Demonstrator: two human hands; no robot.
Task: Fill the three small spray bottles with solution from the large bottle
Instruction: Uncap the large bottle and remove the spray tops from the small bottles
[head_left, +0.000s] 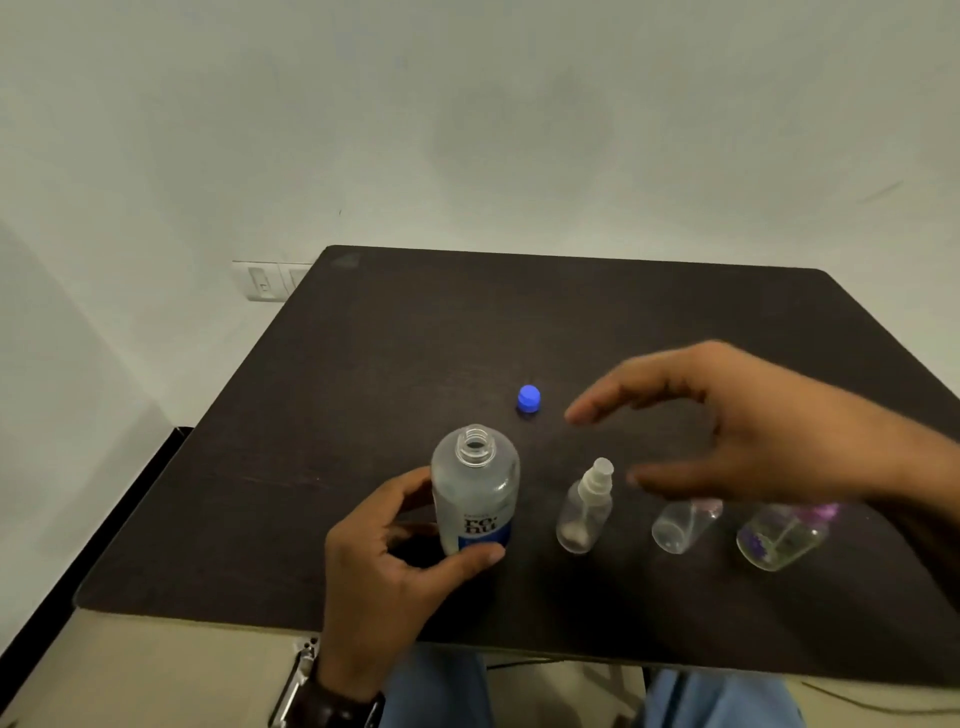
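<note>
Large bottle (475, 493), clear plastic, uncapped: label on the lower front carries dark lettering in two stacked rows, reading "re" above "nu", set over a blue band; a row of smaller print above the lettering is too small to read, and any print on the blue band cannot be made out. Wall switch plate (270, 281) beyond the table's far left corner: one small mark on a rocker, illegible. No other text, number or sign can be read.
</note>
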